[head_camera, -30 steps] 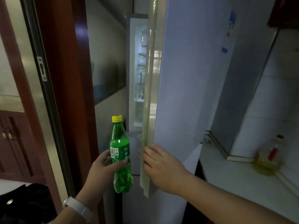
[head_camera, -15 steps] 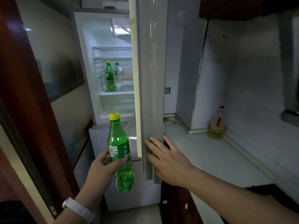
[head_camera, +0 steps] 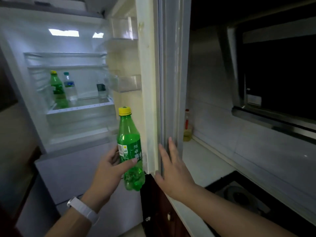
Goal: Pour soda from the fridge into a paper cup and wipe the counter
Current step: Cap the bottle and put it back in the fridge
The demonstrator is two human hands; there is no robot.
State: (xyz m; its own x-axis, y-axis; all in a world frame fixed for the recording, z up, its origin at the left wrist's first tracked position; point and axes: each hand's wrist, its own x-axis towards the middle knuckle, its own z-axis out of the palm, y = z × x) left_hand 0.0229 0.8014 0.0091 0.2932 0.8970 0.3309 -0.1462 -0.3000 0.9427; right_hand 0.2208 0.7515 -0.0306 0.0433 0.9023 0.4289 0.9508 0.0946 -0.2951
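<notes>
Holding a green soda bottle [head_camera: 130,151] upright at 7 o'clock from view centre: left hand [head_camera: 109,170], thumb and fingers wrapped round the label band, white wristband [head_camera: 83,209] on the wrist. Yellow cap [head_camera: 125,111] in place at the bottle's 12 o'clock; bottle outside the fridge, just beside the inner face of the open fridge door [head_camera: 171,74]. Right hand [head_camera: 172,170] at 6 o'clock, fingers straight and spread, laid flat against the door's lower edge, gripping nothing. Lit fridge compartment [head_camera: 34,40] at 10 o'clock; on its shelf a second green bottle [head_camera: 57,89] with yellow cap, a clear water bottle [head_camera: 70,88] just beside it at its 3 o'clock, a smaller dark-labelled bottle [head_camera: 102,90] further along at 3 o'clock, well apart. Pale counter [head_camera: 203,161] at 4 o'clock; red-topped oil bottle [head_camera: 187,127] standing by the tiled wall at its far end. Range hood [head_camera: 273,82] at 2 o'clock, hob [head_camera: 239,197] at 5 o'clock beneath it
</notes>
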